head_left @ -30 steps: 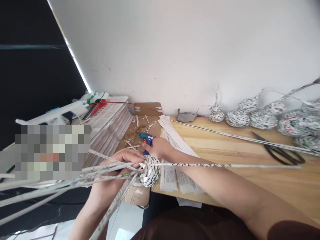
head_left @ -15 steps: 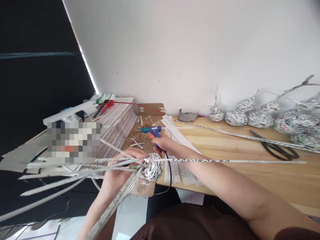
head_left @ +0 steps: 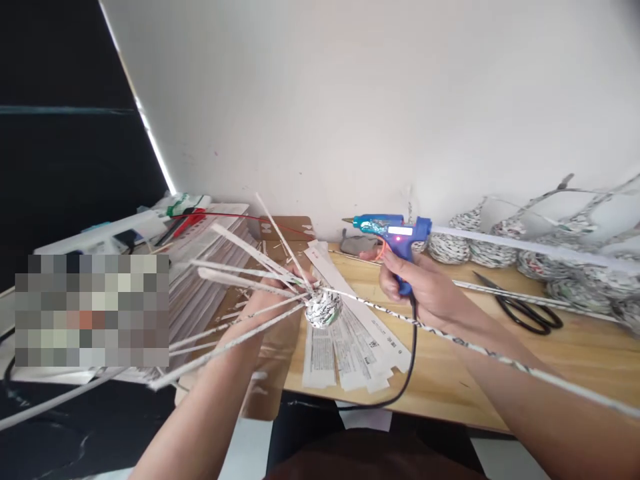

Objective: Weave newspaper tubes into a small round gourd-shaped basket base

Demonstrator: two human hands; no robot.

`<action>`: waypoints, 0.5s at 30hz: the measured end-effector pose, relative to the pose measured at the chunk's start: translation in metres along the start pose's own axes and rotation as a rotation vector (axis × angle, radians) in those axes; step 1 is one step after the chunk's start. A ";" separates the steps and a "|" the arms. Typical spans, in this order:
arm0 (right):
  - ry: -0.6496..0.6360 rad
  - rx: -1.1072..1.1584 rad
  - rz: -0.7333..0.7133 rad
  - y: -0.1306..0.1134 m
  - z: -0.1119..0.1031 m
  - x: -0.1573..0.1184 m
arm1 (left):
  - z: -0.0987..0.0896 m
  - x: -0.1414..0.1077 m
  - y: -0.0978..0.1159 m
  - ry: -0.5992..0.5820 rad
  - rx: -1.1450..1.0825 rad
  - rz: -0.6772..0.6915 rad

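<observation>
A blue and teal hot glue gun (head_left: 380, 225) is raised over the table in my right hand (head_left: 423, 281), its nozzle pointing left and a long white glue stick coming out of its back. A small light on its side glows red. My left hand (head_left: 270, 299), partly covered by strips, is closed on a small round woven newspaper piece (head_left: 324, 311). Several rolled paper strips (head_left: 245, 248) fan out from the piece to the left and up. One long patterned strip (head_left: 465, 345) runs from it to the right, across my right forearm.
Flat printed paper strips (head_left: 363, 347) lie on the wooden table (head_left: 440, 373). Black scissors (head_left: 520, 308) and several woven gourd shapes (head_left: 493, 253) are on the right. Left are a paper stack (head_left: 220, 273) and brown cardboard (head_left: 260, 393) with scraps. The glue gun's black cord (head_left: 411, 373) hangs in front.
My right hand has lifted the glue gun up and right, away from the cardboard. The woven piece in my left hand has turned, its strips now spread wider. The view has shifted slightly.
</observation>
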State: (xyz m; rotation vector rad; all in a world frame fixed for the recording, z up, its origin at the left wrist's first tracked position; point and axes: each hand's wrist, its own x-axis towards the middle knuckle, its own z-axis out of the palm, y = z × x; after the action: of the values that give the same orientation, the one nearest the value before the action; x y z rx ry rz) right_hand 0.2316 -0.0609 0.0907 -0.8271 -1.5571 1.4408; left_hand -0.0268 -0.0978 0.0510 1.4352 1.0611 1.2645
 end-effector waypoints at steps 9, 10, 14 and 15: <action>0.004 -0.089 0.058 0.039 -0.023 -0.010 | 0.009 0.076 -0.030 -0.093 -0.082 -0.118; 0.000 -0.104 0.070 0.042 -0.024 -0.011 | 0.008 0.078 -0.039 -0.070 -0.092 -0.101; -0.030 -0.176 0.108 0.044 -0.027 -0.017 | 0.002 0.075 -0.062 -0.045 -0.048 -0.142; -0.027 -0.198 0.117 0.044 -0.027 -0.018 | 0.000 0.074 -0.064 -0.046 -0.051 -0.148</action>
State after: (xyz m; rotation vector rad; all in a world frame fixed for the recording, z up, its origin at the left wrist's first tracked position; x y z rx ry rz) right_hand 0.2602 -0.0600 0.0448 -1.0340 -1.7157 1.4004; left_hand -0.0212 -0.0123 0.0034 1.3172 1.0760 1.1397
